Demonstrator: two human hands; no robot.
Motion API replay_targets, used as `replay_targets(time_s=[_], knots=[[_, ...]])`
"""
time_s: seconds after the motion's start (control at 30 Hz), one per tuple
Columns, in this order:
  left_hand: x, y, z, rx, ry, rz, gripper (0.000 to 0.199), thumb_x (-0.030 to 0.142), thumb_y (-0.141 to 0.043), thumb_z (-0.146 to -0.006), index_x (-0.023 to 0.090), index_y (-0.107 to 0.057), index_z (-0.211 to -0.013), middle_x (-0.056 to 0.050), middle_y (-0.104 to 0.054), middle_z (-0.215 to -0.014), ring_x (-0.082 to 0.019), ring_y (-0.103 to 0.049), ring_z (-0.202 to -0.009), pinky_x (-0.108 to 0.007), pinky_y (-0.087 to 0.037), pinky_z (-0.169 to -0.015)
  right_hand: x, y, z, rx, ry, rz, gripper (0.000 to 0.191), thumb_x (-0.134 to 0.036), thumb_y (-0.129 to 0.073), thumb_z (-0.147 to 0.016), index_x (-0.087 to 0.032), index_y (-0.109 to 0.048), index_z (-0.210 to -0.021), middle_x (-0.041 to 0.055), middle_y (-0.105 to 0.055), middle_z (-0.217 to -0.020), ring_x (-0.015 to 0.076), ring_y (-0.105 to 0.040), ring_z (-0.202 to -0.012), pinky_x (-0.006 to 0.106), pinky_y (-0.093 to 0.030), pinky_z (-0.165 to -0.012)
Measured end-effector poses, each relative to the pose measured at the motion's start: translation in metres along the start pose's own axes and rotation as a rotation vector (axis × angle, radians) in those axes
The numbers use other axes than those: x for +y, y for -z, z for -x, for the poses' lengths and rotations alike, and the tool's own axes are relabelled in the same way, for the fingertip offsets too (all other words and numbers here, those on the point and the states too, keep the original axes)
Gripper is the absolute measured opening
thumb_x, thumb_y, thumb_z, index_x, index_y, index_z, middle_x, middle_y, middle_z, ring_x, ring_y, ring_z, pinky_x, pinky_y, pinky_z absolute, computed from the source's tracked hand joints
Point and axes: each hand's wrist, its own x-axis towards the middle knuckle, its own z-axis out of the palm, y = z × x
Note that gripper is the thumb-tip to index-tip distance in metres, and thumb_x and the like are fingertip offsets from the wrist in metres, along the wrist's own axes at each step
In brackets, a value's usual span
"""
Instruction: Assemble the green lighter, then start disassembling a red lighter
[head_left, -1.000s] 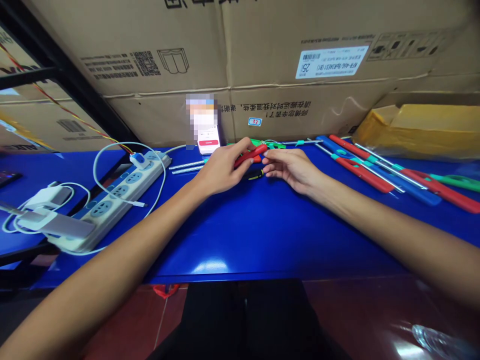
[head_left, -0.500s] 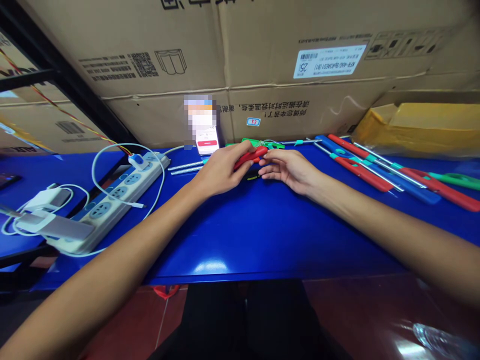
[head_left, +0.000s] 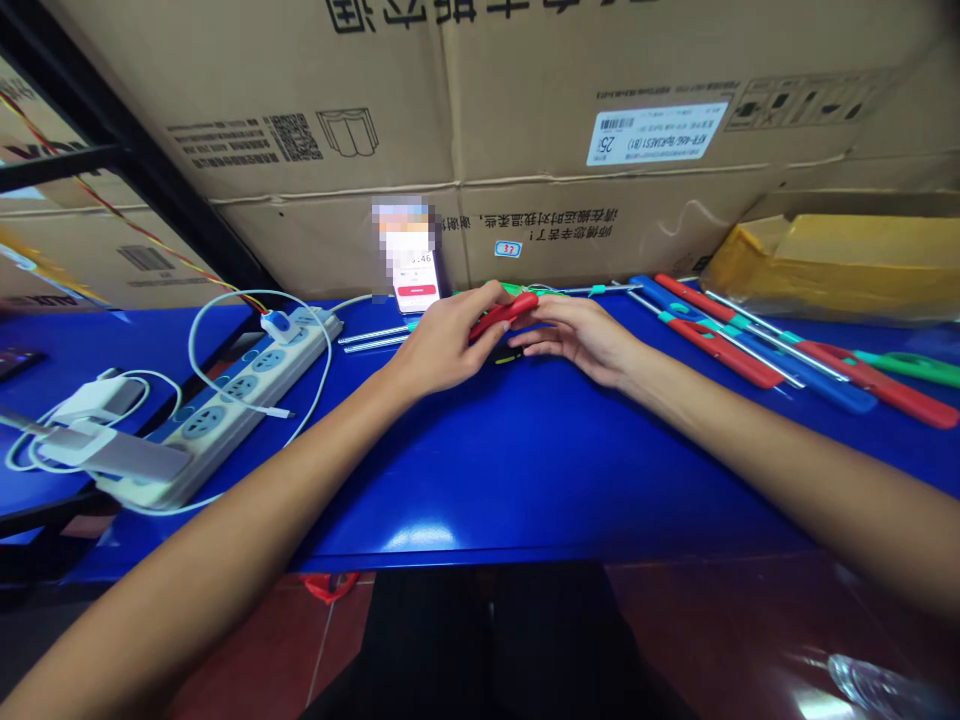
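Observation:
My left hand [head_left: 454, 335] is closed round the red handle of a long-reach lighter [head_left: 504, 316], held just above the blue table. My right hand [head_left: 581, 338] meets the handle's far end with bent fingers; its thumb and index tips are partly hidden behind the red plastic. Beneath the hands lies a small dark piece with a yellow stripe [head_left: 508, 356], too small to name. Green plastic [head_left: 501, 287] shows behind my left fingers. Two metal tubes [head_left: 375, 338] with teal collars stick out left of that hand, their other ends covered.
Several red, blue and green long-reach lighters [head_left: 795, 350] lie on the right of the table [head_left: 450, 460]. A lit phone [head_left: 415, 275] leans on a large carton [head_left: 540, 130]. At left is a power strip [head_left: 232, 390] with white cables. A yellow packet [head_left: 847, 260] sits at back right.
The red handle's end has tipped slightly up and right. My right fingers have shifted a little around it. The whole view has moved slightly.

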Motion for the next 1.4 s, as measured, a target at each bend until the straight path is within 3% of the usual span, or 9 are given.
replay_targets(time_s=[0.33,0.87,1.27,1.4], knots=[[0.0001,0.0017,0.0004,-0.048,0.001,0.031,0.02,0.031,-0.056,-0.105,0.017,-0.064,-0.118,-0.008,-0.076,-0.103,-0.02,-0.068,-0.084,-0.031,-0.047,-0.073,-0.0001,0.0047,0.003,-0.11,0.062,0.004,0.018,-0.016,-0.067,-0.089,-0.018,-0.077,-0.104,0.0056,-0.084,-0.101,0.0185,-0.082,-0.089,0.027,-0.066,-0.082],[0.001,0.0035,0.0,-0.079,-0.006,0.075,0.018,0.032,-0.057,-0.106,0.017,-0.063,-0.113,-0.003,-0.072,-0.091,-0.017,-0.064,-0.077,-0.028,-0.044,-0.071,0.0023,0.0059,0.0022,-0.119,0.04,0.009,0.018,-0.02,-0.069,-0.089,-0.023,-0.073,-0.106,0.0036,-0.084,-0.103,0.0206,-0.082,-0.095,0.028,-0.063,-0.081],[0.0011,0.0032,-0.0002,-0.064,-0.015,0.115,0.017,0.031,-0.058,-0.106,0.018,-0.062,-0.116,-0.005,-0.075,-0.101,-0.017,-0.068,-0.083,-0.027,-0.046,-0.073,0.0004,0.0072,0.004,-0.173,0.058,-0.002,0.03,-0.019,-0.073,-0.081,-0.023,-0.072,-0.111,0.0036,-0.084,-0.103,0.0223,-0.082,-0.099,0.03,-0.063,-0.085],[0.0023,0.0038,0.0001,-0.08,-0.009,0.085,0.018,0.031,-0.057,-0.106,0.017,-0.063,-0.116,-0.005,-0.074,-0.096,-0.018,-0.067,-0.081,-0.028,-0.046,-0.072,0.0025,0.0073,0.0021,-0.166,0.038,-0.008,0.027,-0.019,-0.073,-0.083,-0.024,-0.07,-0.109,0.0031,-0.084,-0.102,0.0222,-0.082,-0.097,0.03,-0.063,-0.083]])
